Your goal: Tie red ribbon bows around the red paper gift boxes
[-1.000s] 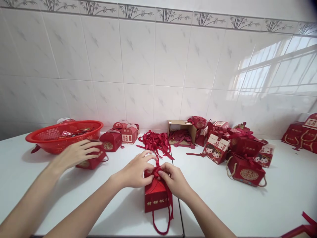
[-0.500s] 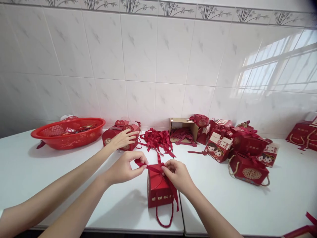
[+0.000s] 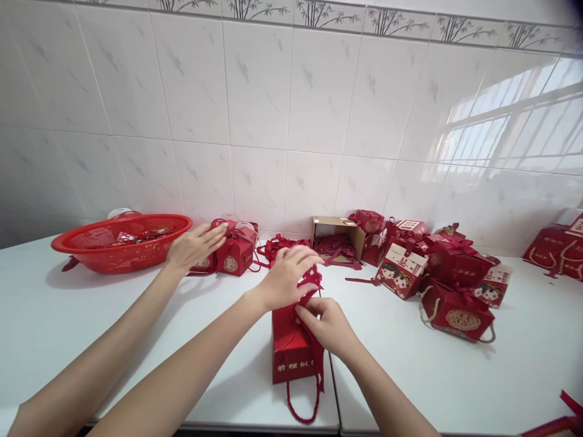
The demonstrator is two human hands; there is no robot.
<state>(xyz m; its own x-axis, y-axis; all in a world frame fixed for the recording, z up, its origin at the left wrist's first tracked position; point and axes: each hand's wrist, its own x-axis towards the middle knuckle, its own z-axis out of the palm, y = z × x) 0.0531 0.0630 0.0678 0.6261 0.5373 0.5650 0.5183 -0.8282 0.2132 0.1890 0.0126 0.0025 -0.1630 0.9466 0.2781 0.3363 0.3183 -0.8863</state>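
Observation:
A red gift box (image 3: pixel 291 349) with gold lettering on its front stands before me, its twisted red cord handle (image 3: pixel 303 419) hanging toward the table edge. My right hand (image 3: pixel 330 328) pinches a red ribbon (image 3: pixel 317 340) at the top of the box. Above it, my left hand (image 3: pixel 291 276) reaches over the box and carries the ribbon's other end; its grip is partly hidden. Another person's hand (image 3: pixel 194 246), fingers outstretched, hovers beside several red gift boxes (image 3: pixel 234 255) on the left.
A red plastic basket (image 3: pixel 121 264) with small wrapped items stands at far left. Behind my hands lie loose red ribbons (image 3: pixel 277 244) and an open cardboard box (image 3: pixel 359 243) of red strips. Finished-looking red boxes (image 3: pixel 464 318) crowd the right. A seam (image 3: pixel 334 388) divides the white tables.
My left hand has swung up and rightward over the gift box with the ribbon. My right hand keeps its place. The other person's hand has drawn back left from the boxes.

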